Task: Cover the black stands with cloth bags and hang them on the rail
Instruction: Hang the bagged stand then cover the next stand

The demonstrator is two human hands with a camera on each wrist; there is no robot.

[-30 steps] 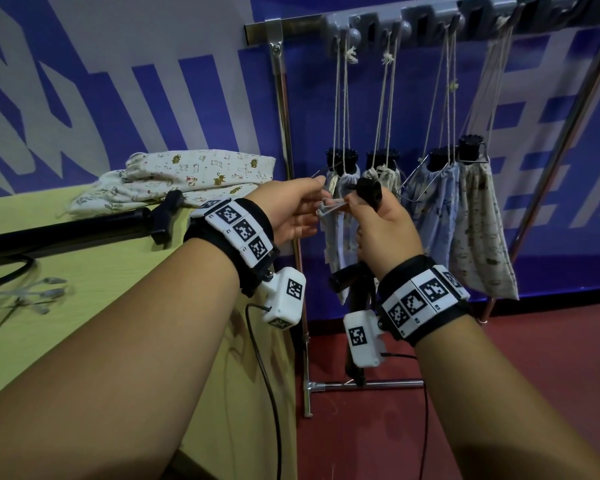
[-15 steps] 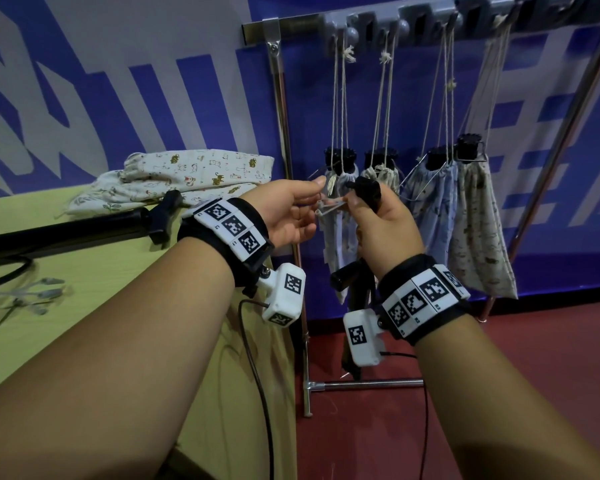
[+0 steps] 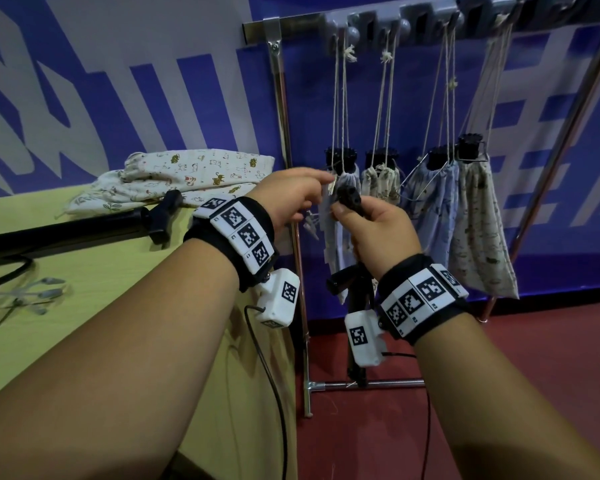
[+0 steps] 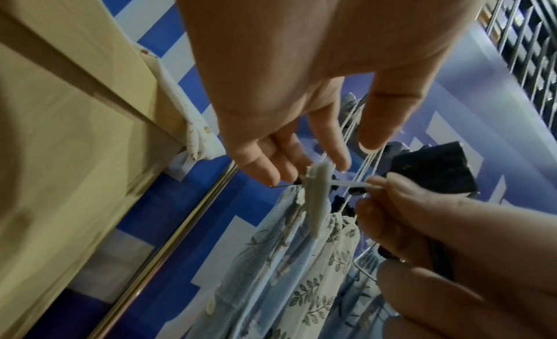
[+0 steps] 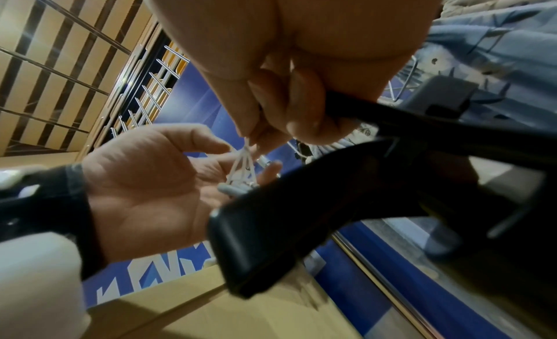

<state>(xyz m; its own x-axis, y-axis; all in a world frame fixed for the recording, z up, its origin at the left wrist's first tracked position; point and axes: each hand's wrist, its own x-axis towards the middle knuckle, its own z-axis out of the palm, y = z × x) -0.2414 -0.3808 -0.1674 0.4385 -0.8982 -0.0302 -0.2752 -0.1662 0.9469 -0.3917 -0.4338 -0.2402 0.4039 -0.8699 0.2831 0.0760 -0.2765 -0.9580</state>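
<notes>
Black wristbands point(image 3: 420, 299), white marker tiles (square-coded), bare forearms

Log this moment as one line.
right hand: holds stand, pinches cord | left hand: open, at cord toggle | rail: four bags hung

The left hand point(image 4: 301, 82) reaches with relaxed fingers toward a white cord stopper point(image 4: 318, 194), whose strings the right hand point(image 4: 437, 237) pinches beside hanging leaf-print cloth bags point(image 4: 286, 284).

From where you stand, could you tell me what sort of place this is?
Probably a staged work or demo area indoors, not a home: a metal rail hung with bagged stands, a blue-and-white printed backdrop, and a plain yellow table holding spare cloth bags.
</notes>
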